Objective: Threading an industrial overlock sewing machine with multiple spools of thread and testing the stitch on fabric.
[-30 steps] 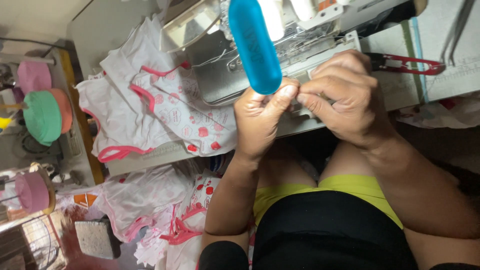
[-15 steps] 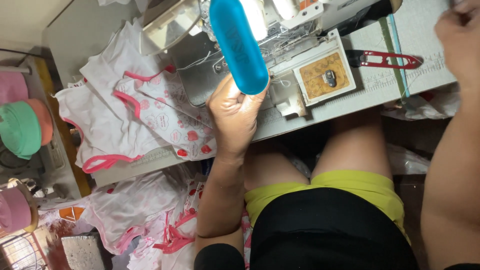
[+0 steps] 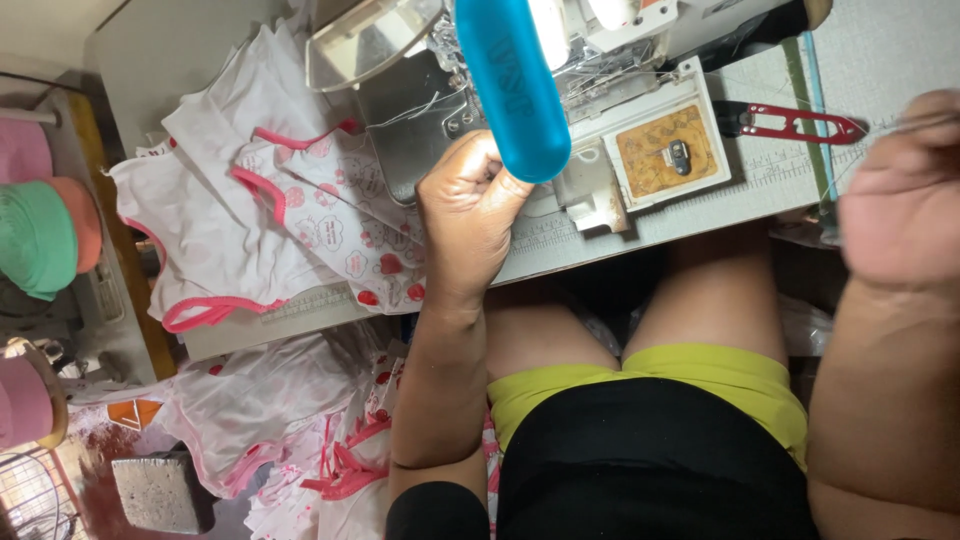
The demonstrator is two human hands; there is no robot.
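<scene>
Now, change: right hand [image 3: 900, 190] is pulling away from the sewing machine [image 3: 560, 110], fingers loosely curled, seemingly drawing thread.
Left hand [image 3: 468, 215]: staying fisted beside the blue tube [image 3: 512, 90], grip unclear.

My left hand [image 3: 468, 215] grips the tube [image 3: 512, 85] upright before the sewing machine [image 3: 600, 120]; garments [image 3: 290, 225] lie left, snips [image 3: 795, 125] right, near my right hand [image 3: 900, 200].

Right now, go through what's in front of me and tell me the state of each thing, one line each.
Left hand: closed in a fist grip around the lower end of the blue tube.
Blue tube: held tilted, over the sewing machine.
Right hand: raised at the right, blurred; grip unclear.
Red snips: lying flat on the table, untouched.
Sewing machine: on the table; no cloth seen under it.
White and pink garments: piled loosely on the table.
</scene>
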